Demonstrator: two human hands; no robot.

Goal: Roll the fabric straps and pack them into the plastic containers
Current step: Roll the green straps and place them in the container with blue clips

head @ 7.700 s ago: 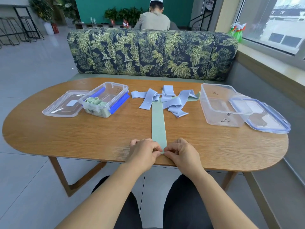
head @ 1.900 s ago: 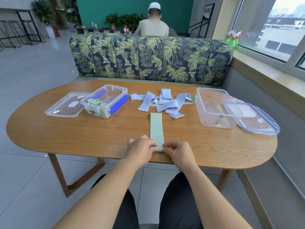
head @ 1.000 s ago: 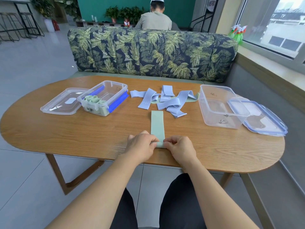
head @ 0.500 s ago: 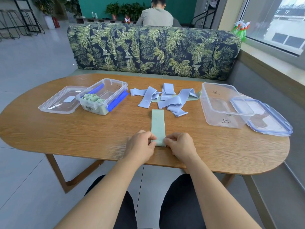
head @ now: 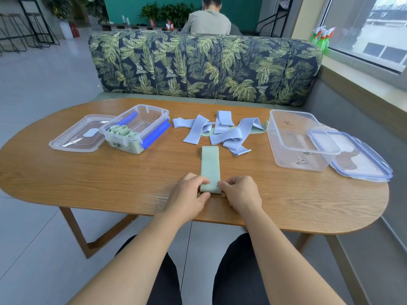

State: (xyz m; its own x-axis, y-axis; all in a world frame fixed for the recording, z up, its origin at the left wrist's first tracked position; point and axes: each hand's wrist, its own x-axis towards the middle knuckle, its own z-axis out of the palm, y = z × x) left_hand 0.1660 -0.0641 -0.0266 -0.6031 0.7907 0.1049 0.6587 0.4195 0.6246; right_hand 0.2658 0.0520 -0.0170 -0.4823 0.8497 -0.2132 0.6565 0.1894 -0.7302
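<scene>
Pale green fabric strap (head: 210,166) lay flat on the wooden table (head: 110,179), running straight away from the person, its near end turned up into a small roll between both hands. The left hand (head: 189,194) pinched the roll's left edge between thumb and curled fingers, and the right hand (head: 241,192) pinched its right edge the same way. The fingertips covered the roll's ends, so the number of turns could not be told. Beyond the strap's far end lay a loose heap of blue straps (head: 222,134), with a sliver of another green one showing beneath them. To the left stood a clear container with blue clips (head: 152,126), rolled green straps (head: 122,132) packed at its near end, its lid (head: 81,135) flat beside it. To the right stood a larger clear container (head: 297,146), the marks on its wall too small to read. Its blue-edged lid (head: 361,159) overlapped one corner of the rim, though whether it rested there was unclear. Behind the leaf-print sofa (head: 204,67) sat another person (head: 208,20), the head cut off by the frame's top edge.
</scene>
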